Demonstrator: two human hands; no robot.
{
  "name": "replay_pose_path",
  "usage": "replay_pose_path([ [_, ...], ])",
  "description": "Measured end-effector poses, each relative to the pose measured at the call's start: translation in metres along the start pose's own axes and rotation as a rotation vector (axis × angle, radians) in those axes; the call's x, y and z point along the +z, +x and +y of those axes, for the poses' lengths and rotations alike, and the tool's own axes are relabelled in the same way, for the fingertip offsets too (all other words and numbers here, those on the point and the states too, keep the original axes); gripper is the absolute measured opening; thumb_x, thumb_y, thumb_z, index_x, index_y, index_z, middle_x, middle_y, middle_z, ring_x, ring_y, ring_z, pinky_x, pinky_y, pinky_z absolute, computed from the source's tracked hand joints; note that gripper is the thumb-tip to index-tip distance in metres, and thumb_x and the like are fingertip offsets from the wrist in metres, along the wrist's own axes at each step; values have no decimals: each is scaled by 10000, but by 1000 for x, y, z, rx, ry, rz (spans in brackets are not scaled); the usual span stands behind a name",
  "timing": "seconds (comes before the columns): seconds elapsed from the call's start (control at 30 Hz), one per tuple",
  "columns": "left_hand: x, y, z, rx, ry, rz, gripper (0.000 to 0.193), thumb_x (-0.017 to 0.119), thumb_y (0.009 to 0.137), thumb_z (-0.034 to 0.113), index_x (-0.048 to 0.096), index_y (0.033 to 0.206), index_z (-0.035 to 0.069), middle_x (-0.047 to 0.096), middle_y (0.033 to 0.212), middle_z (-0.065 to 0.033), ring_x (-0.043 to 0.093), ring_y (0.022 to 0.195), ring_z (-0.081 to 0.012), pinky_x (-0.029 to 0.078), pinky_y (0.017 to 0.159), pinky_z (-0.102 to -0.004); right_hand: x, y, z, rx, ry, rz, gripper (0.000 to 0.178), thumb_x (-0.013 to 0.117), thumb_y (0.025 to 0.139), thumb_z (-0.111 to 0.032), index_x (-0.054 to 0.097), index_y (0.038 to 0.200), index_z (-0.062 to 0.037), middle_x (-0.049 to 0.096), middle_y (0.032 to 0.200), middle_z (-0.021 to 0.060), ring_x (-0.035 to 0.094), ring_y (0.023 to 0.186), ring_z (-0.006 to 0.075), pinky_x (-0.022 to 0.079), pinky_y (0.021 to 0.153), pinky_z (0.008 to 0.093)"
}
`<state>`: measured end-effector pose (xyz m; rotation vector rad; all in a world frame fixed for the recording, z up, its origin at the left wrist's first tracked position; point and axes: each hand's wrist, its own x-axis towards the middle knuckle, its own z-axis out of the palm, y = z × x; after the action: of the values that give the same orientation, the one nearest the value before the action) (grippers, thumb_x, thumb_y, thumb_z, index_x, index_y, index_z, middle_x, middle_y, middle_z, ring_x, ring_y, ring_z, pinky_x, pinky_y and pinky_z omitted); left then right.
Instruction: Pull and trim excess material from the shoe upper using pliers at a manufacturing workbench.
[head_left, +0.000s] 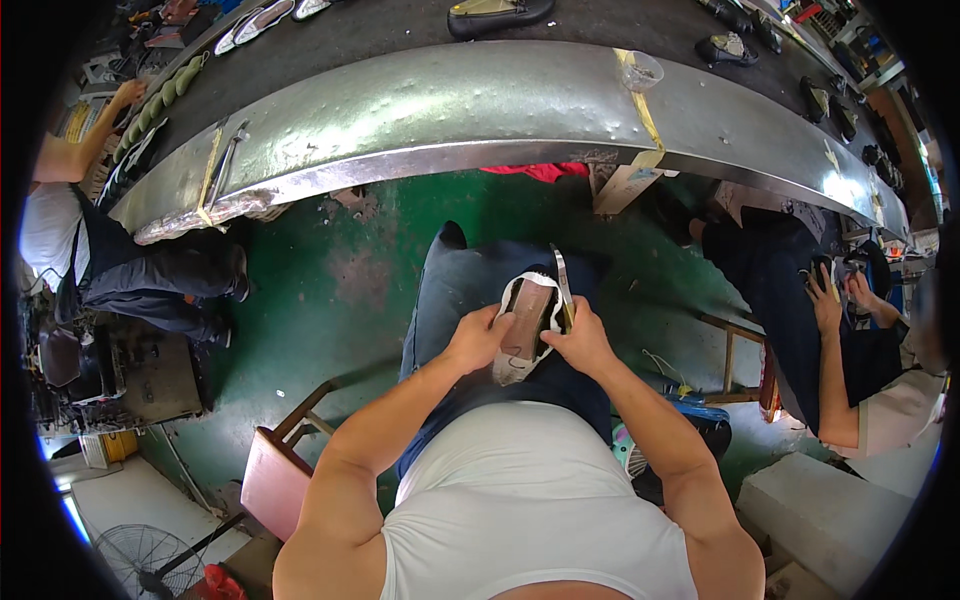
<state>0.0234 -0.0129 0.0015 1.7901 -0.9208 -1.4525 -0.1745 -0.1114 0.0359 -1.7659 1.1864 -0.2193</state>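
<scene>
A long counter (400,100) spanned the upper view, its top dark and its near edge a broad band of dented, silvery metal. 2 co-workers were near its ends: a person in dark trousers (130,275) by the left end, and a person in a pale top (835,360) by the right. A stool with a pink seat (275,480) stood on the green floor (340,250), well apart from the counter's near edge.

The white shoe (528,320), a brown panel facing up inside its pale rim, was over the person's dark blue lap (435,305), apart from the counter's near edge. On the counter, a black shoe (500,15) lay behind the middle of that edge. The left hand (482,340) grasped the white shoe's left side, thumb over the panel. The right hand (582,342) gripped a slim metal tool (561,270) along the shoe's right side, its thumb against the rim. A clear cup (641,72) stood on the metal edge, right of its middle, beside yellow tape (648,125).
</scene>
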Motion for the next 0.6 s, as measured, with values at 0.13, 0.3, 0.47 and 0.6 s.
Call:
replay_pose_path([
  [0.13,0,-3,-12,3,-175,-46,373,549,924,40,597,1288,-21,675,1174,-107,612,1070,-144,475,967,-294,-2,4,14,-33,-123,-21,607,788,750,-188,479,1211,57,653,1078,273,643,1027,430,512,895,463],
  [0.3,2,-4,-1,-17,-509,-228,808,554,750,-72,326,1522,-7,525,1415,-146,533,1261,-206,404,1058,-283,-14,1,18,48,-267,-53,496,729,834,-256,518,1176,34,675,991,249,657,959,437,519,831,485],
  [0.47,12,-15,-23,93,-24,-171,896,623,795,8,178,1573,31,430,1500,-183,430,1379,-244,341,1139,-325,-55,-35,17,2,-199,-269,305,609,921,-229,564,1108,7,654,944,259,637,908,445,499,786,494],
  [0.6,23,-7,-42,59,-212,-151,973,690,803,132,108,1575,27,428,1486,-225,416,1394,-279,328,1151,-331,-50,-41,14,-344,-350,-325,318,624,890,-164,564,1123,44,655,975,236,639,938,423,507,844,464],
])
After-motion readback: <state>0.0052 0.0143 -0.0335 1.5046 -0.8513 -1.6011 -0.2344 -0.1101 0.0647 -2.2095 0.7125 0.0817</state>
